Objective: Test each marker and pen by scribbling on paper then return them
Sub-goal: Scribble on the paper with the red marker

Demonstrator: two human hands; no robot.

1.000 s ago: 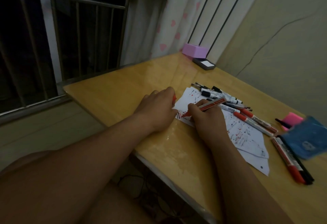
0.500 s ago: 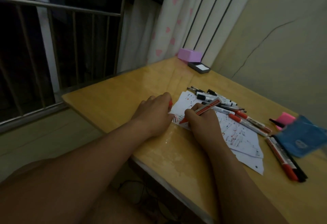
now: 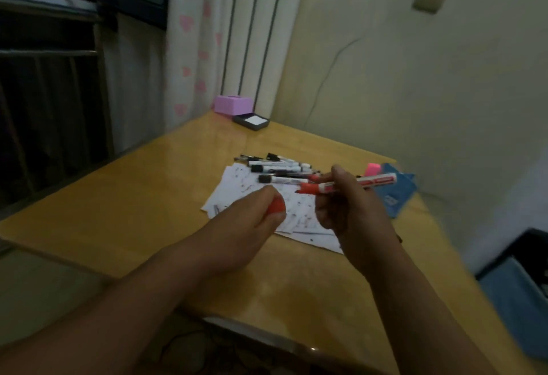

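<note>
Over the wooden table (image 3: 142, 202), head camera view, both hands are up off the paper (image 3: 237, 187). The right hand (image 3: 353, 214) has its fingers curled round a red marker (image 3: 378, 181), which sits roughly level in the air. The red nib end pokes out to the left and the white barrel sticks out past the hand to the right. The left hand (image 3: 249, 220) is closed around the red cap (image 3: 277, 206), and only a bit of the cap peeks out between the fingers. Cap and nib are close but apart, with the nib aimed toward the cap.

The paper lies flat on the table below both hands, covered in little scribbles, several sheets overlapping. Just behind it is the pile of other markers (image 3: 278, 168), mostly white barrels with black caps, lying side by side and touching the far edge of the paper. To the right, partly hidden by the right hand, is a blue pouch (image 3: 396, 196) with something pink (image 3: 372, 169) beside it.

At the far corner by the curtain (image 3: 192, 48) sit a purple box (image 3: 232, 104) and a dark tray (image 3: 252, 121) with a white pad in it, right next to each other. Everything is a bit blurry.
</note>
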